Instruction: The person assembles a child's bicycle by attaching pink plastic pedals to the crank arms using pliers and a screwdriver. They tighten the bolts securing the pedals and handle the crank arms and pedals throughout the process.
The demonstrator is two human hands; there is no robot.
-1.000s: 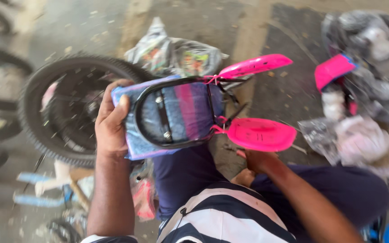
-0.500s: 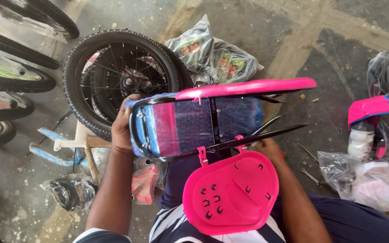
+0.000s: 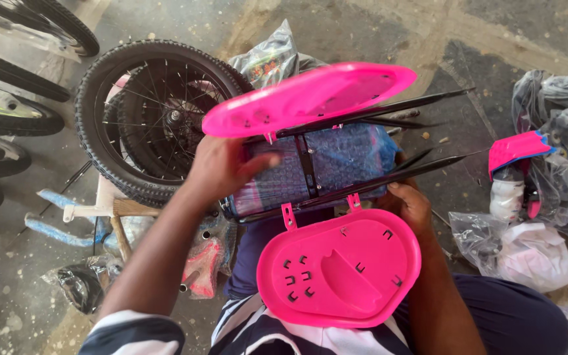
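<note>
A stained concrete floor [image 3: 376, 26] is seen throughout. Spoked black tyres [image 3: 146, 118] are laid on it at upper left, with a crumpled plastic bag [image 3: 271, 59] just beside them. Clear wrapped bundles [image 3: 534, 250] are heaped at the right edge, and a blue-wrapped frame piece [image 3: 54, 227] is found at lower left.

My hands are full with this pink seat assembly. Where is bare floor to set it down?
Bare concrete lies ahead, between the wrapped bag and the plastic bundles. The left is crowded with the wheel and tyres.
</note>
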